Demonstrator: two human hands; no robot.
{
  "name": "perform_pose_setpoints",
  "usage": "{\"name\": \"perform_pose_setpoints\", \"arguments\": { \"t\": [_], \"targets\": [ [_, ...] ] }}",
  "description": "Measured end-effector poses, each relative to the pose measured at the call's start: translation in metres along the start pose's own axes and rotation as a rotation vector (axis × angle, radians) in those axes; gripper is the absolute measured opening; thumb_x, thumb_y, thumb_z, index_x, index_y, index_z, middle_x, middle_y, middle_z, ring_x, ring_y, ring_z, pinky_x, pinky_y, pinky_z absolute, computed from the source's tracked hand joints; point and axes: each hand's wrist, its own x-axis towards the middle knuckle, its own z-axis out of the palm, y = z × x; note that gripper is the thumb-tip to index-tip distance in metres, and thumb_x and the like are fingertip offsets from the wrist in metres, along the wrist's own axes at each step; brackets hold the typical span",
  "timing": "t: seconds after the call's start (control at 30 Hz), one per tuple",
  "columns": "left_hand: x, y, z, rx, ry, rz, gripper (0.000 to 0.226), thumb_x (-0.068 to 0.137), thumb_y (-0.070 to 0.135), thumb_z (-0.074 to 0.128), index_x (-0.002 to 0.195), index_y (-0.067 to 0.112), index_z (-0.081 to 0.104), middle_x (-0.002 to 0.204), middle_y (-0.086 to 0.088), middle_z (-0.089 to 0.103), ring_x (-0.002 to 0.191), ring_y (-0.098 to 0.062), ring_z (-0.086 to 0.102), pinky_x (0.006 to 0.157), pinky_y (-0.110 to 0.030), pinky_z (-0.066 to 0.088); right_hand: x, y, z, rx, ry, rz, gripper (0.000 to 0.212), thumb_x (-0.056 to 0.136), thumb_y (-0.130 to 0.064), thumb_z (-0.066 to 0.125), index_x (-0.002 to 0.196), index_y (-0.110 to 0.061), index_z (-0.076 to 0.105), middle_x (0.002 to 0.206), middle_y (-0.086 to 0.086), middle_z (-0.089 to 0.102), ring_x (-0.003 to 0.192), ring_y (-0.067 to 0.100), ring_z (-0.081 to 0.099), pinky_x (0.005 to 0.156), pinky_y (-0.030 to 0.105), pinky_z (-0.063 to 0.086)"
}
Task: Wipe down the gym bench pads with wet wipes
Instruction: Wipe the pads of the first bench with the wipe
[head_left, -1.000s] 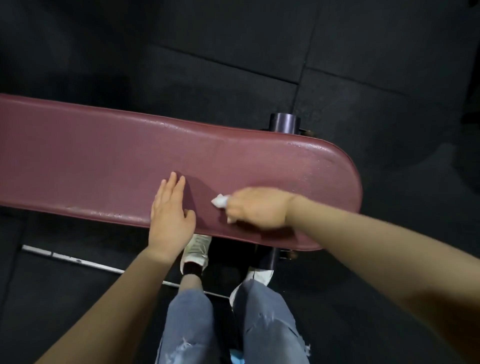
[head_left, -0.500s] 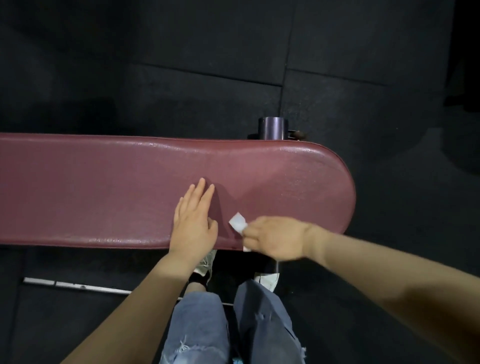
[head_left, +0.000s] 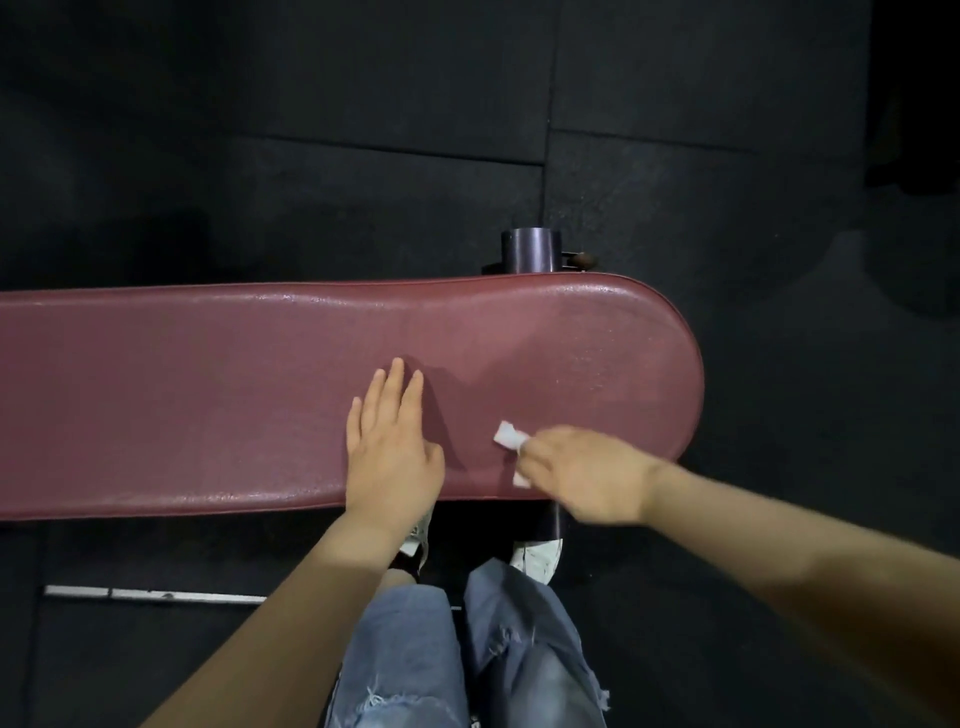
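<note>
Head cam: the pad runs 9 to 3 o'clock across the frame, left hand lying flat on it with fingers straight, bracing. Right hand sits at 3 o'clock of the left, near the pad's front edge, fingers curled round a wipe. I'd keep the wipe flat, overlap the strokes and do the rounded end too.
</note>
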Motion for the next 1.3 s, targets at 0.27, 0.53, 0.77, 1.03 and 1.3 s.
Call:
{"name": "perform_pose_setpoints", "arguments": {
  "t": [0.27,0.53,0.77,1.03,1.3],
  "targets": [
    [0.002,0.035,0.020,-0.019,-0.069,0.115,0.081,0.086,0.008,0.050,0.157,0.026,0.015,0.165,0.007,-0.002,0.151,-0.013,-0.008,0.121,-0.037,-0.007,0.053,0.094,-0.073,0.128,0.725,0.930,0.023,0.087,0.001,0.045,0.106,0.000,0.058,0.115,0.026,0.054,0.097,0.040,0.055,0.081,0.041,0.043],
    [0.007,0.017,0.011,-0.003,-0.121,0.197,0.078,0.086,0.005,0.050,0.155,0.027,0.022,0.165,0.008,0.004,0.152,-0.013,-0.002,0.124,-0.037,0.003,-0.031,0.002,0.028,0.089,0.165,0.190,0.030,0.082,0.002,0.059,0.110,-0.006,0.064,0.105,0.011,0.060,0.092,0.033,0.058,0.078,0.041,0.051],
    [0.005,0.024,0.021,-0.004,-0.059,0.148,0.078,0.084,0.003,0.052,0.154,0.026,0.025,0.165,0.006,0.008,0.152,-0.013,0.000,0.123,-0.038,-0.001,0.044,0.110,-0.066,0.107,0.762,0.855,0.025,0.086,0.006,0.045,0.106,-0.003,0.058,0.109,0.019,0.053,0.096,0.036,0.052,0.077,0.034,0.036],
    [0.007,0.029,0.016,-0.010,-0.074,0.122,0.077,0.086,0.004,0.052,0.154,0.027,0.027,0.165,0.008,0.006,0.152,-0.013,0.000,0.124,-0.037,0.000,-0.046,-0.020,0.057,0.229,0.542,0.613,0.036,0.072,0.015,0.062,0.099,-0.007,0.066,0.089,0.009,0.060,0.079,0.031,0.058,0.070,0.043,0.053],
    [0.003,0.033,0.030,-0.004,-0.005,0.089,0.080,0.083,0.005,0.052,0.154,0.027,0.024,0.165,0.005,0.010,0.152,-0.015,-0.001,0.123,-0.040,-0.002,0.015,0.098,-0.044,0.191,0.886,0.921,0.010,0.092,-0.015,0.058,0.098,-0.008,0.061,0.101,0.014,0.056,0.090,0.033,0.057,0.072,0.036,0.039]
  ]
}}
